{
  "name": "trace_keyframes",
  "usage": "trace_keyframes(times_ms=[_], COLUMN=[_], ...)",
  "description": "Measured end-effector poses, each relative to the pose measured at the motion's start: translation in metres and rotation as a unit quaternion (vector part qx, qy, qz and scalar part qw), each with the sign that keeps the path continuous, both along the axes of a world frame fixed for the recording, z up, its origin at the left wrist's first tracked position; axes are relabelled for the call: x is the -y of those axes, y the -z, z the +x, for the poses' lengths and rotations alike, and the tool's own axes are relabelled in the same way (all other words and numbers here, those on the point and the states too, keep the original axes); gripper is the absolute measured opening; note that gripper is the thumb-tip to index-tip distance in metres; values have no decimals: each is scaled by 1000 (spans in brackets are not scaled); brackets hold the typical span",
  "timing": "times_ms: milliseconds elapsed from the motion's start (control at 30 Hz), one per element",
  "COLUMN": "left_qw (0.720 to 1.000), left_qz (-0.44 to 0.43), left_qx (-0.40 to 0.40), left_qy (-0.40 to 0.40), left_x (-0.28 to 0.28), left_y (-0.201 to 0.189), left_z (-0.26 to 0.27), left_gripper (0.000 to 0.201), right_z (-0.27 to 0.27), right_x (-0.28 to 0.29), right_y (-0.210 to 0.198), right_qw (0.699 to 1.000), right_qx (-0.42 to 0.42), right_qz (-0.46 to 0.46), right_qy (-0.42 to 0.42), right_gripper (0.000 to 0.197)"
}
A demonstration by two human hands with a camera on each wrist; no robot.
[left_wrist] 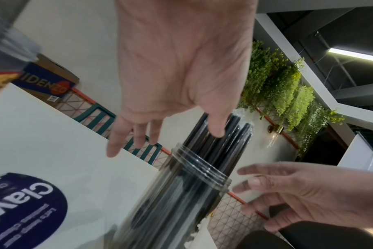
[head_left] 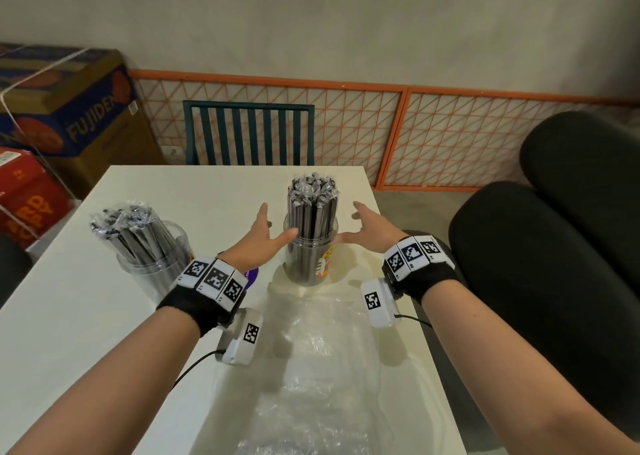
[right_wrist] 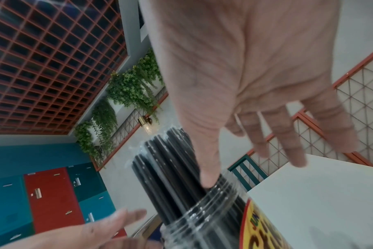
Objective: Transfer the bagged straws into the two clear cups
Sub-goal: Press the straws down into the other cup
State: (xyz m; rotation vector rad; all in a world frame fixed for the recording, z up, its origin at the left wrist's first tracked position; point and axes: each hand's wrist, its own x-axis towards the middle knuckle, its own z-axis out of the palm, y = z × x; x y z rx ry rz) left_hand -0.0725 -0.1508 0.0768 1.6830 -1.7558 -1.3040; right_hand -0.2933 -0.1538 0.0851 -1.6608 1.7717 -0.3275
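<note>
Right cup: a clear cup (head_left: 310, 259) with a printed label is stood upright on the white table (head_left: 86, 316), between the two hands; it is packed with black wrapped straws (head_left: 313, 209) that stand well above its threaded rim.
Left cup: a second clear cup (head_left: 156, 264) is set apart on the left of the table, and its straws (head_left: 128, 226) are leaned outward in a loose fan.
Left hand: the left hand (head_left: 258, 235) is held with the fingers spread and straight, gripping nothing; the thumb is seen at or just beside the straws above the rim, though actual contact cannot be told.
Right hand: the right hand (head_left: 369, 228) is held likewise spread and released, the palm turned toward the cup; in the right wrist view the thumb tip appears to touch the straws at the rim.
Reason for the pose: the bundle seems to be flanked on both sides so that it can be steadied or squared upright, which is a judgement only.
Bag: a crumpled clear plastic bag (head_left: 311, 361) is laid flat near the table's near edge, apparently emptied.
Progress: the transfer is judged nearly or fully done, since no loose straws are seen on the table.
</note>
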Motion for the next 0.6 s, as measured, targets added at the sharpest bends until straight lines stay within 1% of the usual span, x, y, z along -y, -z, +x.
trace_keyframes(times_ms=[67,100,167,233,333,433,500,567,600], left_qw=[999,997,989,977,958,948,944,944,947], left_qz=[19,33,70,114,149,144,145,163,184], left_qx=[44,72,128,179,243,278,277,256,222], left_qy=[-17,-16,2,23,14,-61,-107,-133,-141], left_x=[-6,-10,-23,-42,-72,-99,-116,-126,-130], left_y=[12,21,42,66,94,107,113,119,121], left_z=[12,18,31,43,55,61,64,68,70], left_gripper=[82,80,79,79,78,74,74,72,69], right_z=[-6,-9,-16,-20,-23,-21,-15,-4,2], right_x=[-18,-29,-55,-85,-127,-155,-166,-172,-175], right_y=[1,4,19,41,79,117,132,140,139], right_qw=[998,997,993,987,976,968,966,961,956], right_qx=[-41,-65,-97,-107,-112,-82,-41,27,69], right_qz=[-8,2,53,115,180,201,193,198,201], right_qy=[38,44,32,19,40,125,168,191,203], right_gripper=[80,73,63,61,71,82,86,98,101])
